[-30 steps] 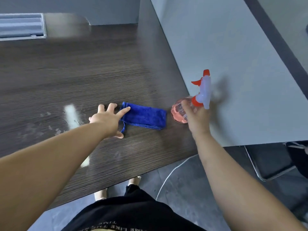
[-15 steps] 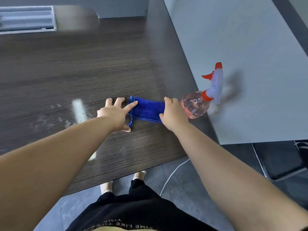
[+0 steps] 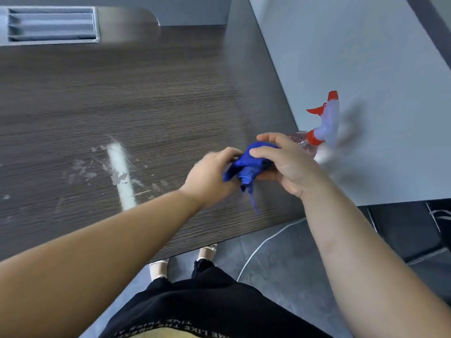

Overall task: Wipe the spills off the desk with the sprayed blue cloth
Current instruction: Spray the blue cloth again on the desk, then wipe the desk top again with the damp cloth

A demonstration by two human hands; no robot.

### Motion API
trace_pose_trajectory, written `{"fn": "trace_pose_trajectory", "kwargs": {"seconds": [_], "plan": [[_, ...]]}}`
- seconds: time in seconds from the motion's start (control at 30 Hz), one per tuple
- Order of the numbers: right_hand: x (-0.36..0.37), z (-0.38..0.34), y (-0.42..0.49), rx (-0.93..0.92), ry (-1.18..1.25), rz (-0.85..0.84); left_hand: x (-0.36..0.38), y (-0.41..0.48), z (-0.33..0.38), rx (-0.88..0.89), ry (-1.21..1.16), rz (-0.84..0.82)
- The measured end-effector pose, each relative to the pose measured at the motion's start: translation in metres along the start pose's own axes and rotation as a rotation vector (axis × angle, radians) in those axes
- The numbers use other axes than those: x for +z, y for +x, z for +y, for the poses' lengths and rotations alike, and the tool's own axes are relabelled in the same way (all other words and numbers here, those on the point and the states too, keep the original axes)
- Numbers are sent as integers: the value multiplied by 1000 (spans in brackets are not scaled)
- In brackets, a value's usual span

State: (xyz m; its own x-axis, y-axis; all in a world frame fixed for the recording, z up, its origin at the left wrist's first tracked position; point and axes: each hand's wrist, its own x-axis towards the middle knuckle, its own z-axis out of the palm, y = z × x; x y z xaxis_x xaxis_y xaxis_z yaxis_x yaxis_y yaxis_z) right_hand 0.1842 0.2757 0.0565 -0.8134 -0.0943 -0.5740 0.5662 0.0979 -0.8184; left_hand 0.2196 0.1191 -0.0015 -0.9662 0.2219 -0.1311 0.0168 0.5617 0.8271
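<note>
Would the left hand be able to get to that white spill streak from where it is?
Probably yes: only desk surface lies between the left hand and the white spill; it and the right hand both hold the blue cloth.

**What your surfaces are made of**

Your desk is dark wood-grain board with a soft sheen, its spills chalky and matt. You see the blue cloth as soft, nappy fabric. The spray bottle is clear glossy plastic, its head opaque plastic.

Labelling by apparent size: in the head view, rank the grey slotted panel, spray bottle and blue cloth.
1. Grey slotted panel
2. Spray bottle and blue cloth: look alike, both partly hidden, so unranked.
</note>
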Motion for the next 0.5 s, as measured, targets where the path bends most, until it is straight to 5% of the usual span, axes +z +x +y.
{"fn": "trace_pose_trajectory", "kwargs": {"seconds": [0.1,0.17,0.27,0.37,0.5], "plan": [[-5,-6,-6,-15,96,49,12,-6,13,-240,-453,-85],[1,1,-2,7,39,44,15,-6,8,-365,-556,-82],[15,35,14,-19,-335,51,7,-5,-13,-486,-252,-77],[27,72,30,-310,-918,56,-11,-9,-39,-458,163,-1],[45,102,46,-550,-1263,12,-35,-19,-63,-422,501,-18]]}}
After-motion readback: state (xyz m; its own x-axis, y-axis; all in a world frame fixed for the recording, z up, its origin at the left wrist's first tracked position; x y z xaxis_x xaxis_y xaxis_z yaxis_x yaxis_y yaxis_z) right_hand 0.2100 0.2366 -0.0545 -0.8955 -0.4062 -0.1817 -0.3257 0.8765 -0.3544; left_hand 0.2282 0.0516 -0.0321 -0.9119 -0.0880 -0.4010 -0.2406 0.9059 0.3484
